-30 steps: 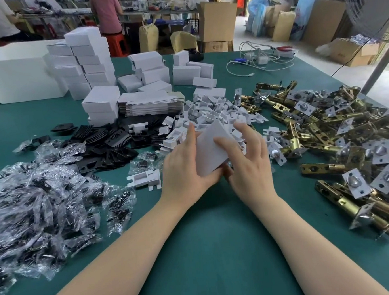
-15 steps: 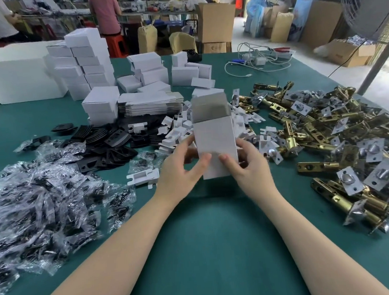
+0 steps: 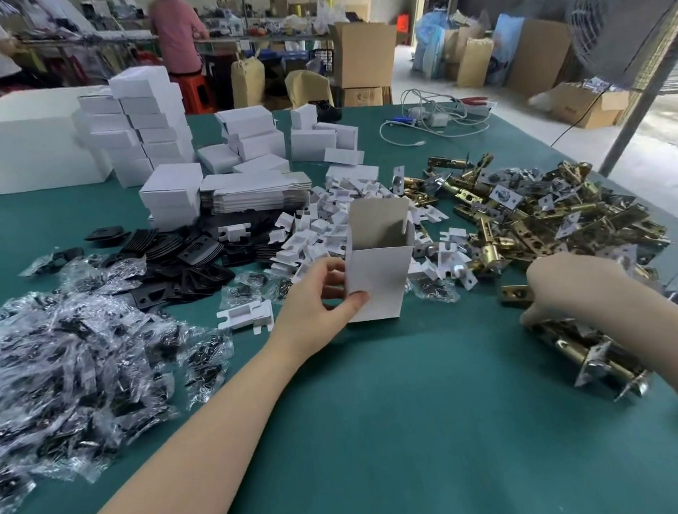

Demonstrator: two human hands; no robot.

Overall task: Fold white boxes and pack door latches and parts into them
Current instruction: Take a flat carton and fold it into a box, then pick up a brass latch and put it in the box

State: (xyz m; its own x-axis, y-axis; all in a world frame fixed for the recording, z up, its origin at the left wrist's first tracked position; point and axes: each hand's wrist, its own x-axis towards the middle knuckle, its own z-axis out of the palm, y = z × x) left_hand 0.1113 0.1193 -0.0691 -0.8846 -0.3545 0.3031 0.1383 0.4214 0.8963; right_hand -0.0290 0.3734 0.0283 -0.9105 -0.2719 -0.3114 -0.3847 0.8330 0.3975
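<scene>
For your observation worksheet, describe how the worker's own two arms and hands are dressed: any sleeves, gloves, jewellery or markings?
Both forearms are bare, with no sleeve in view on either. The left hand wears no glove, and no ring, watch or band shows at its wrist; the thumbnail looks dark, perhaps painted. The right hand is also ungloved, with nothing worn at the wrist. No markings show on either arm.

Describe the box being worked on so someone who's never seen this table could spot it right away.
On the green table, look near the middle, just in front of the heap of small white inserts. The white box stands upright there, gripped by the left hand. Unlike the closed boxes stacked behind, its top is open, flaps raised.
</scene>
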